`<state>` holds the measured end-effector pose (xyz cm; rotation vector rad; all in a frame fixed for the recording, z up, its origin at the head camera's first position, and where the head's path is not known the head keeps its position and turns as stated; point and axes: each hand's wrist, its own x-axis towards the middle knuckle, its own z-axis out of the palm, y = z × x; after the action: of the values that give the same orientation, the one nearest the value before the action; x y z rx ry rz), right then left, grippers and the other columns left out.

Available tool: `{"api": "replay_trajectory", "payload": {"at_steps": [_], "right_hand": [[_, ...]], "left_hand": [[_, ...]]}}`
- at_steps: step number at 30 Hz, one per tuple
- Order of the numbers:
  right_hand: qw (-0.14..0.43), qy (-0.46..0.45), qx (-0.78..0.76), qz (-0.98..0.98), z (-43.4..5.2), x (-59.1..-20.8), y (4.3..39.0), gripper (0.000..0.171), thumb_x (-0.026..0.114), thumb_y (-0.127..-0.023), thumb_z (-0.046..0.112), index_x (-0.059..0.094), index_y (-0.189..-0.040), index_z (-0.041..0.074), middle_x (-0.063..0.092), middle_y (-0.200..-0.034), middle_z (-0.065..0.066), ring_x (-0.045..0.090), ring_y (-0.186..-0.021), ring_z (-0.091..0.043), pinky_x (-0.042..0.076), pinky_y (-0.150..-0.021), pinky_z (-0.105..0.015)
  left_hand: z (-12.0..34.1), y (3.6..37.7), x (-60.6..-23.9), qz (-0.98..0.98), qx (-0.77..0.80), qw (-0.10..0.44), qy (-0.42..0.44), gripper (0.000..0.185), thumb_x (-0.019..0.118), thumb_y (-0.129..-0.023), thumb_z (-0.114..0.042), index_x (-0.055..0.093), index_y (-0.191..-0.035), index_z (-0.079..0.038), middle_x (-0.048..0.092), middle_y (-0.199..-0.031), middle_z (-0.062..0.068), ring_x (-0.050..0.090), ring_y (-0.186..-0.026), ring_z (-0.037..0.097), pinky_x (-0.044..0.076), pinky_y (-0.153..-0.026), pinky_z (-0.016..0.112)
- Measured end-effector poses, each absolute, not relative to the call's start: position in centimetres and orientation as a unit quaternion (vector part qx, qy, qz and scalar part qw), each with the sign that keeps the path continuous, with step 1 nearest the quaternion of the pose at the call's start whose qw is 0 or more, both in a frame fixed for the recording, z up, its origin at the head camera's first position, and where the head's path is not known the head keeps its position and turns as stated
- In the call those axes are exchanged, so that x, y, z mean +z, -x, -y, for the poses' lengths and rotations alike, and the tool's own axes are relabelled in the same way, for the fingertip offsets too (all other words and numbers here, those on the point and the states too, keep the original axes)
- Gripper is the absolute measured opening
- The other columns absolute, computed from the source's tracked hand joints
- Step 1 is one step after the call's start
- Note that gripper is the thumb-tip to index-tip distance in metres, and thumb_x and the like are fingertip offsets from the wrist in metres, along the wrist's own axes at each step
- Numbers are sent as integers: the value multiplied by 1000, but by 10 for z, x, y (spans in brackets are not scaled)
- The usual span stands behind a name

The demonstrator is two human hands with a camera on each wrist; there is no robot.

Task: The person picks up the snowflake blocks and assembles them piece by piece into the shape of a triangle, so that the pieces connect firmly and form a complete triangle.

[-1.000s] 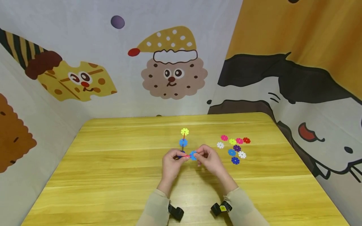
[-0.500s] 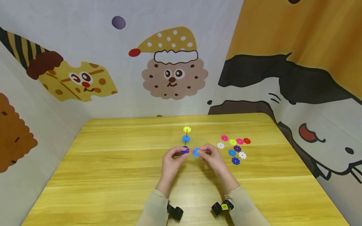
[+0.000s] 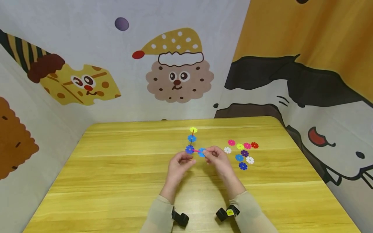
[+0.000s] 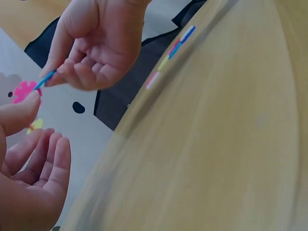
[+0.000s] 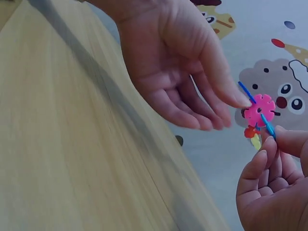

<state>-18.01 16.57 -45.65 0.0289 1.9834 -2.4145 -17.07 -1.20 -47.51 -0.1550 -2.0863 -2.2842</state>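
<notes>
A chain of interlocking snowflake discs hangs between the hands. In the head view it runs from a yellow disc (image 3: 193, 129) through a light blue disc (image 3: 191, 138) to a dark blue disc (image 3: 189, 149). There it turns right along a pink disc (image 3: 196, 150), seen edge-on, to another light blue disc (image 3: 201, 152). Thumb and fingers of my right hand (image 3: 217, 161) pinch that last disc; the right wrist view shows this light blue disc (image 5: 268, 126) edge-on. My left hand (image 3: 178, 166) is just below the dark blue disc, thumb and fingers apart and loosely bent, gripping nothing.
Several loose snowflake discs lie right of the hands, among them a white disc (image 3: 227, 150), a purple disc (image 3: 244, 153), a red disc (image 3: 254, 145) and a dark blue one (image 3: 243, 166). Behind the wooden table (image 3: 116, 161) hangs a cartoon-printed curtain (image 3: 131, 97).
The left thumb and fingers have come off the chain. The chain has shifted away from me and its dark blue disc is now uncovered. My right hand keeps its pinch on the light blue disc.
</notes>
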Motion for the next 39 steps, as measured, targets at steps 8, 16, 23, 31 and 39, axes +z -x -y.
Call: {"api": "replay_trajectory", "payload": {"at_steps": [8,16,23,31,39], "right_hand": [[52,0,-787,-615,-156,-456,176,6,62,-94,-2,62,-92,3,58,-75,-1,52,-66,-12,46,-60,-20],[65,-2,-785,-616,-154,-456,174,10,62,-95,0,63,-87,6,58,-72,1,50,-61,-9,45,-56,-19],[56,-11,-774,-631,-155,-455,174,9,66,-93,2,65,-85,5,59,-73,0,49,-61,-10,45,-56,-19],[33,-8,-743,-668,-158,-457,177,9,68,-93,5,66,-93,-4,61,-77,-1,52,-66,-12,47,-60,-20],[10,4,-696,-718,-190,-459,179,25,66,-95,8,63,-109,-11,67,-84,0,57,-73,-13,51,-64,-24]], "left_hand": [[8,173,-472,617,-784,-17,63,44,79,-78,6,66,-121,6,69,-101,18,63,-86,21,53,-73,26],[5,171,-472,582,-811,-23,54,43,77,-79,7,65,-121,7,71,-98,9,63,-89,18,52,-80,28],[3,171,-476,539,-840,-26,53,41,74,-79,11,62,-119,12,72,-98,1,64,-93,17,53,-87,31],[5,172,-476,522,-851,-30,48,40,72,-80,13,61,-118,15,71,-97,2,64,-93,17,52,-84,29],[10,173,-477,500,-865,-36,30,30,70,-80,15,72,-107,2,72,-95,2,65,-92,17,54,-83,28]]}}
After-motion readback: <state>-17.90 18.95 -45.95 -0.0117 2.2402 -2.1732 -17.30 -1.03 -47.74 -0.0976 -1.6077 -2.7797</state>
